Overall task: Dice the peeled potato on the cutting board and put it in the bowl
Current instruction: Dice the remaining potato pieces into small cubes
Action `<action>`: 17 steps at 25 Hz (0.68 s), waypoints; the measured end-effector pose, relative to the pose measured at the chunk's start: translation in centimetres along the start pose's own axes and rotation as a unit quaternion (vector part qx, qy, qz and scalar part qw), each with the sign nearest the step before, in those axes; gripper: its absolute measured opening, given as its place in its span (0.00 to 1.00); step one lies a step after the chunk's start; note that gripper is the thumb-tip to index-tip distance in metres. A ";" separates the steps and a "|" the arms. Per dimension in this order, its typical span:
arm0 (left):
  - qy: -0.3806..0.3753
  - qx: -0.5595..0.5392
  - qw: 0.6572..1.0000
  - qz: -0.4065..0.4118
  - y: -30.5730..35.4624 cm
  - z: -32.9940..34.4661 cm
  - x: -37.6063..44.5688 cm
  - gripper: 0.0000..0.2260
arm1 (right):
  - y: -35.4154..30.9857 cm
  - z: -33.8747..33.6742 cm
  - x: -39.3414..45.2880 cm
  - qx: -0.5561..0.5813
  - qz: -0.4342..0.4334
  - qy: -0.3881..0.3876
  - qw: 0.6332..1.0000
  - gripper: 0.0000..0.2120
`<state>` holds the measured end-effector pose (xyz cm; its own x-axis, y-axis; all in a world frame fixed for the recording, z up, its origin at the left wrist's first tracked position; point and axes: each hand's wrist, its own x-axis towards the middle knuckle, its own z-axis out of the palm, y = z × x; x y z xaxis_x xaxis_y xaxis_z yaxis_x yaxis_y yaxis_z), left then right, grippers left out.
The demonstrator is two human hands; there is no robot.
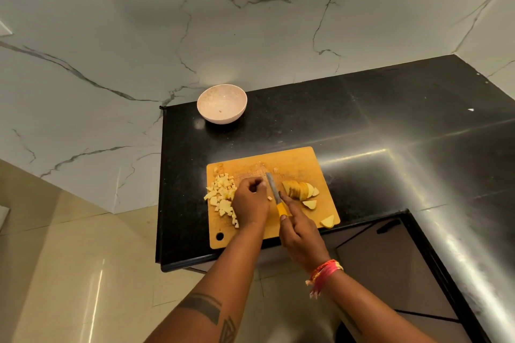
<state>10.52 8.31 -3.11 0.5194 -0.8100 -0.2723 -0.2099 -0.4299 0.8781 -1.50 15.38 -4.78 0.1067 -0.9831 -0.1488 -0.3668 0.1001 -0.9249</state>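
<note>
Roughly half done I'd guess: diced potato (223,195) is piled at 9 o'clock on the cutting board (295,164), slices (299,190) are left at 3, the bowl (222,103) is unfilled, the knife (274,193) is gripped by the right hand (299,234), and the left hand (250,200) grip is curled, contents not visible.

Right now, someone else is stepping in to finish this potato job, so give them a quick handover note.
Right hand grips the yellow-handled knife, blade down on the cutting board. Left hand is curled beside the blade; what it holds is unclear. Done: diced potato piled at the board's left. Left: potato slices at right need dicing, then everything goes into the pink bowl, which holds no potato yet.
</note>
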 end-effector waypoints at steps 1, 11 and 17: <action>-0.034 0.047 0.997 0.059 0.0 0.7 -1.1 0.02 | 0.2 -0.5 0.2 -0.015 0.003 0.025 1.000 0.26; -0.268 0.272 0.867 0.320 -1.5 6.6 -7.2 0.12 | 4.2 -6.9 -1.1 -0.010 0.076 0.165 0.983 0.26; -0.248 0.386 0.803 0.379 -2.2 8.0 -7.6 0.11 | 5.3 -7.6 -1.3 -0.016 0.096 0.170 0.981 0.26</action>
<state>0.43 12.20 -6.13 -0.3550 -0.9326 -0.0653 -0.8609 0.2988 0.4118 -10.60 15.98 -6.83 -0.2791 -0.9417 -0.1879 -0.3801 0.2880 -0.8790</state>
